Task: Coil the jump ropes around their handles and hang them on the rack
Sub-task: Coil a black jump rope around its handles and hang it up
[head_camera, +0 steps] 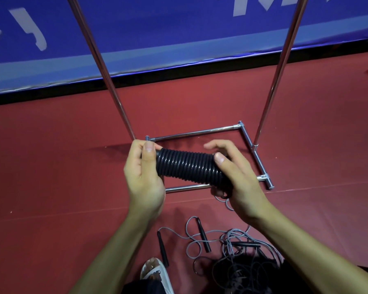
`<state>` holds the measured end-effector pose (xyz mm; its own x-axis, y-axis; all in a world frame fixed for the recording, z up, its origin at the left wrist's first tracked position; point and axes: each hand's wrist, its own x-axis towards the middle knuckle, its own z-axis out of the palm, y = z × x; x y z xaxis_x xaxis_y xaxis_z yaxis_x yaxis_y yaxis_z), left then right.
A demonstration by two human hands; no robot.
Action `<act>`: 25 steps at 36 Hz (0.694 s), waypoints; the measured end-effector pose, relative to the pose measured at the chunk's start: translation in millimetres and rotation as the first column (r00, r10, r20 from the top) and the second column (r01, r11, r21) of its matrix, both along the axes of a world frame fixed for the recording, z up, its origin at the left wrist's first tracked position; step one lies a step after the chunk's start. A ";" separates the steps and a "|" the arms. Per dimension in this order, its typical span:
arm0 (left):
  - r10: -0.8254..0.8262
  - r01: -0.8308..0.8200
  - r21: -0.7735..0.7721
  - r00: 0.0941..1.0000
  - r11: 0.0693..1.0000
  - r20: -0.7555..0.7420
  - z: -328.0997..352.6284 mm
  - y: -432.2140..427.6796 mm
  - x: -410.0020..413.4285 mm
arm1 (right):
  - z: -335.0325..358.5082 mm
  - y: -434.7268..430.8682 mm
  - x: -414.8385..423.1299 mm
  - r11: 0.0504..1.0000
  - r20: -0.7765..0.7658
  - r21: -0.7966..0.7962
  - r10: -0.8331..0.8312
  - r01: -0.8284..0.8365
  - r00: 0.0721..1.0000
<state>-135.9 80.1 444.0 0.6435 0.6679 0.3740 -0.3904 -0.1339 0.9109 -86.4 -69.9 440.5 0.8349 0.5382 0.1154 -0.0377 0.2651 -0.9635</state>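
Note:
A black jump rope is wound in tight turns round its handles, forming a thick coil [189, 166] held level above the floor. My left hand [143, 172] grips the coil's left end, thumb on top. My right hand [232, 172] holds the right end, thumb pressed on the last turns, fingers spread over the top. A short loose bit of rope hangs under my right palm. The chrome rack [200, 130] stands just beyond, its base bars on the floor and two uprights rising out of view. More ropes lie tangled on the floor [238, 251], grey and black, with black handles [203, 234].
The floor is a red mat [51, 166]. A blue banner with white lettering [157, 28] runs along the back. My foot in a white sandal [155, 274] is at the bottom, beside a loose black handle [163, 249].

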 end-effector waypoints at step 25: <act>-0.043 0.046 -0.294 0.999 0.955 0.016 7.0 -1.4 3.9 | 0.9 2.4 -2.3 0.995 0.209 0.095 -0.026 0.006 0.978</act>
<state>-132.0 78.7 451.0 0.6721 0.7203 0.1716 -0.3990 0.1571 0.9034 -88.7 -67.5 441.5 0.7953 0.5036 0.3376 0.1673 0.3529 -0.9206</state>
